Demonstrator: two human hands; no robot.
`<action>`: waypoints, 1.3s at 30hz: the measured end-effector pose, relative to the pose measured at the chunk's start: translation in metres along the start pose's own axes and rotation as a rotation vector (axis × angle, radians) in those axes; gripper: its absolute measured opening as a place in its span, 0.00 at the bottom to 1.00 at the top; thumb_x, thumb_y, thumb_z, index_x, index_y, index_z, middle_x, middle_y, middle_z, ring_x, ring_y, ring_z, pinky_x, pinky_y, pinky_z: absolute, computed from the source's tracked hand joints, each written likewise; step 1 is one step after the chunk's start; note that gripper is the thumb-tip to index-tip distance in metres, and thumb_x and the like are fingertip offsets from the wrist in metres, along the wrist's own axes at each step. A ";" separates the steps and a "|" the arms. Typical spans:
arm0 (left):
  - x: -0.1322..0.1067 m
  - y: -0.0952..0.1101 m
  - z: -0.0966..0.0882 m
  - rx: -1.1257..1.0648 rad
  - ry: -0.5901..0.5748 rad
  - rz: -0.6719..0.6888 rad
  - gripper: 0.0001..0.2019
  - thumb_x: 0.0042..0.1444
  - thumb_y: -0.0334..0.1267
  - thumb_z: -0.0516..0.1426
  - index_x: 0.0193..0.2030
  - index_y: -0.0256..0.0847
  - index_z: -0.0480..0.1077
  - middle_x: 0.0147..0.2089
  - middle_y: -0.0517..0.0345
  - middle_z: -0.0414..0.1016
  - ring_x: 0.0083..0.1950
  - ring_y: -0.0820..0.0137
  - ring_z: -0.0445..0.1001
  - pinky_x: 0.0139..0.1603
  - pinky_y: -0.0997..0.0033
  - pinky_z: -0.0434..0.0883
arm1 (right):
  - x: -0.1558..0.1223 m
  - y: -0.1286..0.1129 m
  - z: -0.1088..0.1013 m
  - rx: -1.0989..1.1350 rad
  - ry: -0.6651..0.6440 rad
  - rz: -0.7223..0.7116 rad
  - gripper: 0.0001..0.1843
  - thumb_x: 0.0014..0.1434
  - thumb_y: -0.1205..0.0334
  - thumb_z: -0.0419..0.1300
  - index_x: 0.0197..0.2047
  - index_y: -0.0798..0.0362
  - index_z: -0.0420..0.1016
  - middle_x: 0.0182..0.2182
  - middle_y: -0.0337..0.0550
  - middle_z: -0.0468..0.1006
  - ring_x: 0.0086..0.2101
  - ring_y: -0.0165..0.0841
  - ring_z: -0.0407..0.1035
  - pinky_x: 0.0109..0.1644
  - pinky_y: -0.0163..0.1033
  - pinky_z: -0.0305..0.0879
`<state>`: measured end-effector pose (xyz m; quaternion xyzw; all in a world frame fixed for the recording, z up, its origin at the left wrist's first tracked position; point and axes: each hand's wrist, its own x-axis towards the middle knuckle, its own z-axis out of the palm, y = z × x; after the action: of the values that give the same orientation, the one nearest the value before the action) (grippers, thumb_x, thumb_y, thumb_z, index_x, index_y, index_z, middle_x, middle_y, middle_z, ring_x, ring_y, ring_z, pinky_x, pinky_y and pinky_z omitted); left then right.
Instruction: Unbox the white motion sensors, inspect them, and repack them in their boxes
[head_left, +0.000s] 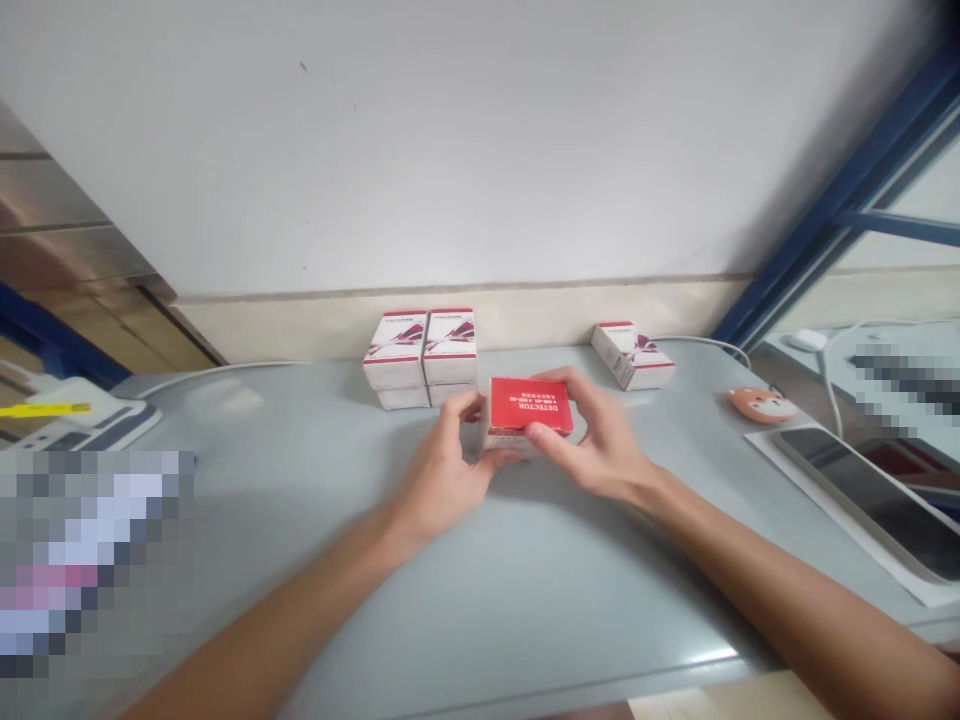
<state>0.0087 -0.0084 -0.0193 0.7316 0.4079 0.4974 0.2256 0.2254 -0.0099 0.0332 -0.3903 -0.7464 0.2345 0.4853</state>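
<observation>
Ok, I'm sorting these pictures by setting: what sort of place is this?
Probably a workstation, perhaps in a workshop or office: a grey tabletop, blue metal framing at the side, and small printed cartons near the pale wall.

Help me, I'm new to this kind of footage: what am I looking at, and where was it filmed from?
There is no machine here, only a person's left hand and right hand, both bare. The one picture comes from a camera worn on the head, looking forward and down. Between them, the hands hold a red-topped box marked DETECTOR. Beyond it, on the grey table, stand white boxes stacked in two columns, with a single white box off to the right. Farther right lie an orange animal-faced item and a dark phone-like slab. Some patches at the sides are pixelated.
</observation>
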 end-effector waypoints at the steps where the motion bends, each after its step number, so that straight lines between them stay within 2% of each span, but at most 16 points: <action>1: 0.000 0.001 0.000 0.003 -0.004 0.002 0.30 0.61 0.47 0.70 0.64 0.53 0.61 0.64 0.48 0.77 0.65 0.53 0.78 0.60 0.51 0.78 | 0.001 0.000 -0.002 -0.023 0.017 -0.016 0.20 0.61 0.42 0.70 0.48 0.44 0.75 0.42 0.44 0.85 0.41 0.45 0.77 0.51 0.54 0.73; 4: -0.001 0.006 -0.001 0.036 -0.007 0.035 0.30 0.61 0.46 0.70 0.65 0.54 0.62 0.62 0.50 0.78 0.63 0.55 0.79 0.60 0.52 0.78 | 0.003 -0.001 -0.009 -0.045 0.046 -0.047 0.17 0.64 0.40 0.66 0.43 0.44 0.78 0.38 0.44 0.84 0.38 0.45 0.76 0.48 0.53 0.72; 6: 0.000 0.012 -0.003 0.082 -0.020 0.072 0.30 0.62 0.43 0.69 0.66 0.54 0.63 0.61 0.51 0.79 0.62 0.55 0.80 0.60 0.51 0.78 | 0.005 -0.002 -0.016 -0.048 0.062 -0.065 0.22 0.69 0.37 0.58 0.37 0.45 0.79 0.33 0.43 0.82 0.35 0.43 0.75 0.44 0.50 0.70; 8: 0.003 0.017 -0.006 0.132 -0.095 0.133 0.27 0.63 0.37 0.67 0.66 0.53 0.64 0.61 0.51 0.79 0.62 0.55 0.80 0.62 0.49 0.78 | 0.006 -0.005 -0.021 -0.038 0.135 -0.057 0.30 0.72 0.34 0.52 0.28 0.47 0.74 0.24 0.41 0.74 0.29 0.38 0.68 0.36 0.45 0.65; 10: 0.005 0.020 -0.010 0.164 -0.169 0.245 0.26 0.63 0.31 0.64 0.64 0.52 0.65 0.63 0.48 0.77 0.63 0.55 0.79 0.62 0.49 0.78 | 0.008 -0.009 -0.022 -0.002 0.213 0.011 0.34 0.72 0.33 0.52 0.21 0.48 0.64 0.19 0.37 0.61 0.23 0.33 0.57 0.28 0.41 0.55; 11: 0.006 0.020 -0.011 0.180 -0.163 0.323 0.26 0.62 0.29 0.64 0.64 0.53 0.65 0.65 0.46 0.74 0.64 0.54 0.78 0.61 0.48 0.79 | 0.008 -0.011 -0.021 0.029 0.219 0.065 0.35 0.72 0.34 0.54 0.21 0.49 0.60 0.18 0.36 0.57 0.21 0.31 0.53 0.26 0.40 0.51; 13: 0.008 0.018 -0.014 0.219 -0.054 0.519 0.30 0.57 0.26 0.65 0.63 0.55 0.64 0.69 0.46 0.67 0.67 0.53 0.75 0.61 0.46 0.80 | 0.010 -0.014 -0.017 0.102 0.154 0.173 0.33 0.71 0.37 0.57 0.22 0.50 0.60 0.19 0.35 0.56 0.22 0.29 0.52 0.25 0.39 0.48; 16: 0.010 0.017 -0.016 0.341 0.096 0.784 0.31 0.54 0.25 0.66 0.60 0.59 0.66 0.72 0.50 0.60 0.72 0.52 0.68 0.67 0.42 0.76 | 0.011 -0.016 -0.010 0.264 -0.009 0.302 0.25 0.70 0.41 0.61 0.29 0.50 0.71 0.25 0.36 0.68 0.26 0.30 0.61 0.30 0.37 0.56; 18: 0.011 0.020 -0.016 0.434 0.067 0.895 0.27 0.56 0.28 0.66 0.59 0.57 0.69 0.71 0.50 0.62 0.73 0.54 0.66 0.67 0.44 0.76 | 0.011 -0.015 -0.007 0.364 -0.122 0.365 0.16 0.70 0.45 0.63 0.39 0.49 0.78 0.32 0.38 0.76 0.31 0.31 0.67 0.34 0.37 0.61; 21: 0.013 0.029 -0.015 0.494 -0.080 0.964 0.22 0.62 0.30 0.64 0.60 0.52 0.70 0.67 0.49 0.69 0.72 0.58 0.69 0.67 0.52 0.78 | 0.010 -0.014 -0.007 0.381 -0.258 0.354 0.10 0.68 0.53 0.65 0.49 0.47 0.78 0.40 0.40 0.79 0.38 0.34 0.71 0.42 0.40 0.66; 24: 0.013 0.033 -0.015 0.479 -0.122 0.943 0.19 0.62 0.27 0.63 0.58 0.48 0.70 0.63 0.49 0.74 0.70 0.59 0.72 0.66 0.56 0.79 | 0.010 -0.013 -0.009 0.338 -0.237 0.313 0.09 0.66 0.59 0.65 0.49 0.47 0.77 0.42 0.41 0.80 0.39 0.34 0.71 0.45 0.42 0.67; 27: 0.011 0.034 -0.018 0.487 -0.071 0.870 0.22 0.59 0.22 0.61 0.56 0.48 0.69 0.60 0.48 0.75 0.62 0.61 0.78 0.56 0.62 0.82 | 0.010 -0.011 -0.010 0.284 -0.093 0.279 0.06 0.69 0.59 0.62 0.48 0.47 0.77 0.43 0.41 0.79 0.38 0.34 0.72 0.46 0.44 0.68; 29: 0.011 0.035 -0.019 0.491 -0.045 0.831 0.23 0.57 0.20 0.59 0.55 0.48 0.68 0.59 0.47 0.75 0.57 0.62 0.79 0.51 0.61 0.82 | 0.009 -0.011 -0.012 0.189 0.006 0.148 0.06 0.71 0.58 0.60 0.48 0.47 0.77 0.44 0.42 0.79 0.41 0.36 0.72 0.48 0.45 0.68; 31: 0.011 0.034 -0.020 0.493 -0.036 0.803 0.20 0.56 0.19 0.57 0.50 0.46 0.67 0.57 0.46 0.75 0.55 0.60 0.80 0.50 0.57 0.82 | 0.007 -0.010 -0.014 0.079 0.042 -0.062 0.09 0.74 0.58 0.57 0.50 0.46 0.78 0.47 0.45 0.77 0.46 0.38 0.72 0.52 0.47 0.69; 35: 0.009 0.028 -0.015 0.371 -0.050 0.640 0.15 0.59 0.24 0.61 0.47 0.45 0.66 0.59 0.44 0.73 0.53 0.57 0.81 0.48 0.56 0.83 | 0.004 -0.011 -0.016 -0.048 -0.045 -0.392 0.14 0.74 0.60 0.55 0.58 0.46 0.78 0.54 0.50 0.74 0.53 0.43 0.72 0.56 0.52 0.71; 39: 0.007 0.017 -0.006 0.065 -0.022 0.494 0.21 0.62 0.30 0.66 0.54 0.48 0.62 0.61 0.48 0.69 0.54 0.60 0.82 0.48 0.58 0.84 | 0.000 -0.011 -0.012 -0.093 -0.124 -0.505 0.11 0.69 0.61 0.59 0.53 0.47 0.76 0.56 0.52 0.72 0.53 0.46 0.73 0.55 0.54 0.73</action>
<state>0.0107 -0.0132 -0.0004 0.8213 0.2302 0.5161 0.0779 0.2322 -0.0165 0.0466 -0.1982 -0.8585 0.0948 0.4633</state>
